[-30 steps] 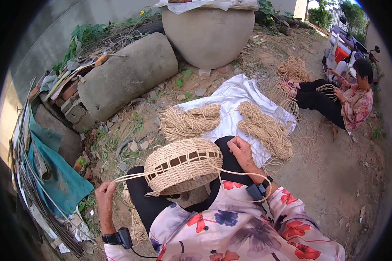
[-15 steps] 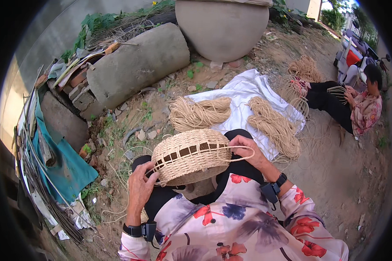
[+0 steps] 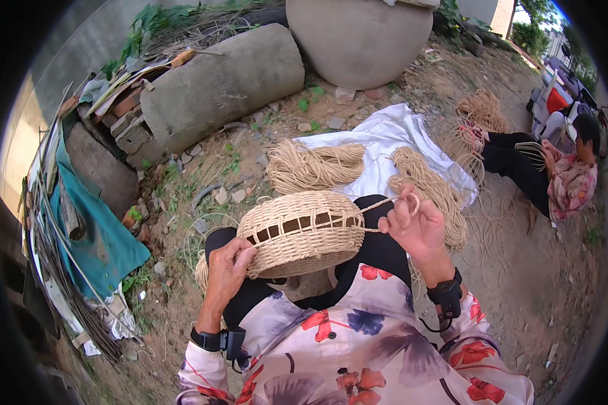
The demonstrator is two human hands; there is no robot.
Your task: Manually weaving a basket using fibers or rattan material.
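Observation:
A round woven basket [image 3: 300,246] of pale straw-coloured cord rests tilted on my lap, with a row of openings running around its side. My left hand [image 3: 228,263] grips the basket's left edge between thumb and fingers. Off the basket's right side, my right hand [image 3: 417,226] is closed on a strand of cord [image 3: 378,204]. That strand forms a narrow loop running from the basket's openings to my fingers. Loose cord also trails at the basket's left.
Beyond my knees, coils of cord [image 3: 317,165] lie on and beside a white sheet [image 3: 392,128]. At the right another person [image 3: 571,169] sits on the ground handling strands, near a parked scooter [image 3: 557,94]. A concrete cylinder [image 3: 223,88] and teal cloth [image 3: 98,236] are at the left.
My right hand has moved right, away from the basket's rim, drawing the cord loop out straight and narrow. My left hand stays at the basket's left edge.

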